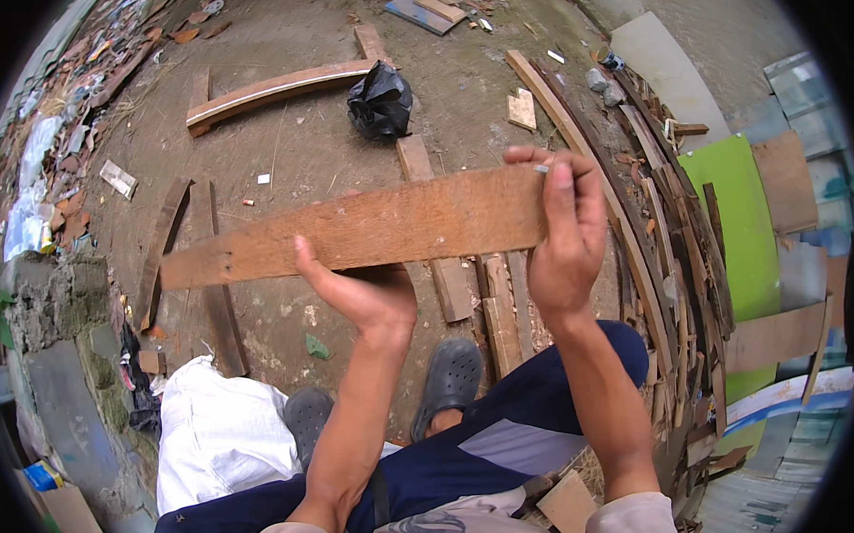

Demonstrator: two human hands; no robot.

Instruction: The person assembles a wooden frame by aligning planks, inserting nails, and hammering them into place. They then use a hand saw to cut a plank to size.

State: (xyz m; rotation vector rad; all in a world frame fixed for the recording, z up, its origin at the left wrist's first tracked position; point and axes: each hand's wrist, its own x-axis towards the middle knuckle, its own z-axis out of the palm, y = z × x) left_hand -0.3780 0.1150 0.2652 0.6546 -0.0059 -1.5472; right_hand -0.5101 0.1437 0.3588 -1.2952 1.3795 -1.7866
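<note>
A long brown wooden board (381, 224) is held up across the view in front of me, narrower towards its left end. My left hand (369, 293) grips it from below near the middle, the thumb resting on the near face and the other fingers hidden behind. At the wider right end, my right hand (572, 211) closes around the edge with its thumb on the near face. A small pale tip shows by the right fingers at the board's top corner; its kind cannot be made out.
On the dirt ground lie a joined wooden piece (282, 93), a black plastic bag (379, 102) and loose planks (450, 288). A white sack (215, 438) sits by my feet. Stacked timber (674, 277) and a green panel (743, 223) line the right; a broken wall (59, 298) stands left.
</note>
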